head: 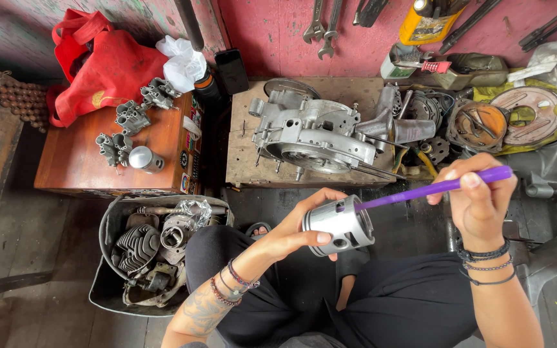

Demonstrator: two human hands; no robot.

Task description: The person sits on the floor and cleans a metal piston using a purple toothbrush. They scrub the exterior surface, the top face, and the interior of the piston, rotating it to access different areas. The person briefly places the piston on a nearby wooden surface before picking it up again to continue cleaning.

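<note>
Left hand [291,235] fingers clamped round piston [340,224], axis lying sideways, crown toward right. Right hand [478,196] fingers pinched on purple brush [430,188]; its tip touches piston's upper edge, handle slanting up-right.

We grip a silver piston [340,225] in our left hand [291,235] and poke its top with a purple stick [434,187] held in our right hand [478,200], just below the engine casing [311,132].

One head-worn camera looks steeply down, close above the left hand [291,235] gripping a piston [340,224], workshop floor beyond it.
</note>
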